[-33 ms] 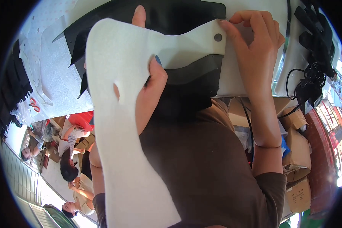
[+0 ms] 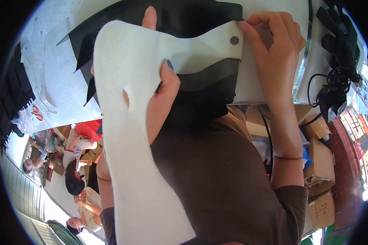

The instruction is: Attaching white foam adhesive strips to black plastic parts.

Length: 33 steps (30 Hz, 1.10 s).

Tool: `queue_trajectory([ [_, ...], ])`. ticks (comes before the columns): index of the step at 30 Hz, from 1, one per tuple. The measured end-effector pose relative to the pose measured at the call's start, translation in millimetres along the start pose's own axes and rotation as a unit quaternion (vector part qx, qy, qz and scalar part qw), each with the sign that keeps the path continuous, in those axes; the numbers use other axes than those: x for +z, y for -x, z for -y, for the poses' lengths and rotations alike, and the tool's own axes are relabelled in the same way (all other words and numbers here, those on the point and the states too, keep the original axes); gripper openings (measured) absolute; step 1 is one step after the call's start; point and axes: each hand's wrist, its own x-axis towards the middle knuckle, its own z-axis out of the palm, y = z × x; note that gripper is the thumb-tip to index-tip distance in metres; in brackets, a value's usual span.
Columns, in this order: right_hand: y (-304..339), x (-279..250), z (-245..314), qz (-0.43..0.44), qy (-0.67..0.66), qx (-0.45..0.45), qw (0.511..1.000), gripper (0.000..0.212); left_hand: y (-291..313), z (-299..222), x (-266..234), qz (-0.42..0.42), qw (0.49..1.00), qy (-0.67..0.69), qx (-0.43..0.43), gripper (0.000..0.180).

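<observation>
A long, bent piece of white felt lies partly over a dark, curved plastic panel and hangs down in front of my body. Its narrow right arm has a round hole near the end, and a slit opens in its left part. My left hand is closed on the felt, the thumb at its inner edge and one fingertip showing beyond the far edge; the other fingers are hidden beneath. With thumb and fingertips together, my right hand pinches the felt's far right corner at the panel's edge.
The white worktable lies under the panel. Black parts and a coiled black cable are at the right. Red-handled scissors rest at the left edge. Cardboard boxes stand at lower right; several people are at lower left.
The hanging left part of the felt has shifted very slightly to the right. Both hands keep nearly the same position and hold.
</observation>
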Motion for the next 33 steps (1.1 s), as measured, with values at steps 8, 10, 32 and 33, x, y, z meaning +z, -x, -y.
queue_trajectory([
  [8, 13, -9, -4, -0.016, -0.084, -0.001, 0.996, 0.013, -1, -1, 0, 0.005, 1.0, -0.02, 0.004, 0.069],
  [10, 16, -17, 7, 0.022, -0.046, 0.017, 0.999, 0.017, -1, -2, -1, 0.009, 1.0, -0.013, -0.003, 0.069],
  [32, 4, -5, 8, 0.011, -0.1, 0.059, 0.993, 0.008, -1, -1, -7, 0.026, 0.995, 0.09, 0.027, 0.049],
  [33, 4, -4, 8, 0.012, -0.102, 0.058, 0.993, 0.008, 0, -1, -9, 0.024, 0.995, 0.089, 0.025, 0.049],
])
